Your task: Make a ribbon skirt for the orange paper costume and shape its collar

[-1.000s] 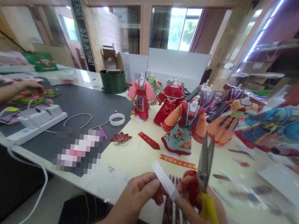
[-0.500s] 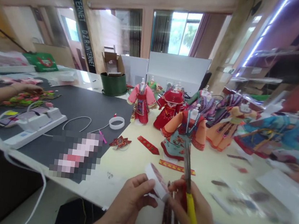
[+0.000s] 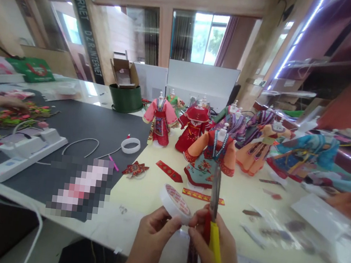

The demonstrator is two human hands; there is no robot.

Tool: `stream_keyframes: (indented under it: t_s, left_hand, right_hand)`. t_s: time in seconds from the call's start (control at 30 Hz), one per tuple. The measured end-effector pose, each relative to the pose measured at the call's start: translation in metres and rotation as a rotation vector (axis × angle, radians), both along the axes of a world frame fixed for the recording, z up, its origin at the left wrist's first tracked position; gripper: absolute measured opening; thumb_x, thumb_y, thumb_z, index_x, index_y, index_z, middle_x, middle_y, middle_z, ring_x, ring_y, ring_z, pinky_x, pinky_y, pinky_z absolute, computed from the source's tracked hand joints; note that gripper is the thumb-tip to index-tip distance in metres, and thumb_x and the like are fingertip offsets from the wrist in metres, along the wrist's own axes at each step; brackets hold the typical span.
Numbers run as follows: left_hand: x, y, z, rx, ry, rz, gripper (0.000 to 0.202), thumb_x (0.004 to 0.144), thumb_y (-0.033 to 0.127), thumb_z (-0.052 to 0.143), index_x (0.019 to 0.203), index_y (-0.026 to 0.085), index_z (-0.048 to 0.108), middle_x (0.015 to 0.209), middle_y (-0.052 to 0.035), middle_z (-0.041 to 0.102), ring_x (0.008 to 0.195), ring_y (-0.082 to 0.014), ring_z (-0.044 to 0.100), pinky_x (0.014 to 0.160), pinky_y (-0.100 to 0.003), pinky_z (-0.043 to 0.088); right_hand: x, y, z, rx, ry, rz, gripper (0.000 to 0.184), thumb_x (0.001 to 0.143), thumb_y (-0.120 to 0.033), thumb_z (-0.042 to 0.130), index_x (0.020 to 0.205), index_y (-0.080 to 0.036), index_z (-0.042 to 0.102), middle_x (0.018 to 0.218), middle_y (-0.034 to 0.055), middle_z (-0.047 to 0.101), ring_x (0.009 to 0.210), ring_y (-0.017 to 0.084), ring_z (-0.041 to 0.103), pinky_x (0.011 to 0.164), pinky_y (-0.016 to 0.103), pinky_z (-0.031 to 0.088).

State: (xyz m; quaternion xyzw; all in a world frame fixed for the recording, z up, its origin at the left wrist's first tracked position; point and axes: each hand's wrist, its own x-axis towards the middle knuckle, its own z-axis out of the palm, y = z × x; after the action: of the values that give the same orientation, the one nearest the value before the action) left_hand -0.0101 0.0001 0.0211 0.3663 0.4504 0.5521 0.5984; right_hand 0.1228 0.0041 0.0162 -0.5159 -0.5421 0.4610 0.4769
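In the head view, my left hand (image 3: 156,238) is closed around a roll of white tape (image 3: 173,203), tilted so that its printed inner ring shows. My right hand (image 3: 217,243) holds scissors (image 3: 216,192) with yellow and red handles, blades pointing up. The thumb and forefinger of this hand pinch at the tape roll's right edge; a loose tape end there is too small to make out. Dark patterned ribbon strips (image 3: 192,261) hang below the right hand at the table's edge. Just beyond lie a yellow-red trim strip (image 3: 203,196) and a red pointed strip (image 3: 169,171).
Several dressed doll forms stand behind, the nearest in an orange and teal robe (image 3: 207,161). A folded red ornament (image 3: 135,169), another tape roll (image 3: 130,145) and a power strip (image 3: 25,160) lie leftward. Another person's hand (image 3: 12,105) touches flowers at far left. Plastic bags (image 3: 290,235) lie right.
The view has shifted slightly to the right. My left hand has turned the tape roll, so more of its inner ring shows. The scissors stand more upright in my right hand.
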Motion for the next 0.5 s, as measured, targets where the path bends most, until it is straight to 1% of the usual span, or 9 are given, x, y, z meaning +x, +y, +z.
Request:
stream_keyframes:
  t_s: [0.1, 0.2, 0.33, 0.43, 0.5]
  left_hand:
    - [0.0, -0.0005, -0.003, 0.017, -0.019, -0.011, 0.026, 0.077, 0.03, 0.065, 0.098, 0.017, 0.07, 0.098, -0.0091, 0.071, 0.091, -0.0244, 0.062, 0.087, -0.035, 0.045]
    - [0.0005, -0.0009, -0.0071, 0.014, -0.015, -0.019, 0.023, 0.076, 0.031, 0.065, 0.094, 0.016, 0.07, 0.099, -0.0097, 0.07, 0.097, -0.0259, 0.061, 0.091, -0.036, 0.043]
    - [0.0026, -0.0003, -0.0093, -0.012, -0.017, -0.037, 0.023, 0.074, 0.032, 0.067, 0.09, 0.016, 0.07, 0.097, -0.01, 0.07, 0.095, -0.0265, 0.061, 0.089, -0.037, 0.044]
    - [0.0034, 0.0009, -0.0069, -0.017, -0.026, -0.046, 0.026, 0.074, 0.032, 0.067, 0.095, 0.017, 0.069, 0.099, -0.0092, 0.07, 0.094, -0.0254, 0.061, 0.089, -0.036, 0.043]
    - [0.0033, 0.0016, -0.0047, -0.017, -0.025, -0.043, 0.027, 0.075, 0.031, 0.067, 0.098, 0.017, 0.069, 0.096, -0.0077, 0.07, 0.09, -0.0231, 0.061, 0.086, -0.033, 0.045]
  right_hand:
    - [-0.0009, 0.001, 0.0001, -0.004, 0.029, -0.039, 0.03, 0.072, -0.041, 0.065, 0.087, -0.019, 0.051, 0.076, 0.0021, 0.062, 0.067, 0.017, 0.061, 0.061, 0.027, 0.05]
    - [-0.0019, 0.0033, -0.0005, -0.01, 0.066, -0.069, 0.037, 0.069, -0.046, 0.068, 0.086, -0.019, 0.052, 0.073, 0.0025, 0.063, 0.063, 0.018, 0.061, 0.058, 0.027, 0.051]
    - [-0.003, 0.0048, -0.0018, -0.01, 0.099, -0.086, 0.038, 0.067, -0.046, 0.07, 0.086, -0.018, 0.052, 0.068, -0.0002, 0.06, 0.059, 0.016, 0.059, 0.056, 0.025, 0.049]
    - [-0.0035, 0.0037, -0.0033, -0.022, 0.105, -0.109, 0.037, 0.069, -0.044, 0.07, 0.089, -0.018, 0.052, 0.069, 0.0003, 0.059, 0.061, 0.016, 0.059, 0.057, 0.026, 0.049]
    - [-0.0037, 0.0027, -0.0045, -0.029, 0.119, -0.11, 0.036, 0.07, -0.042, 0.069, 0.091, -0.018, 0.052, 0.071, 0.0009, 0.059, 0.063, 0.017, 0.059, 0.059, 0.027, 0.049]
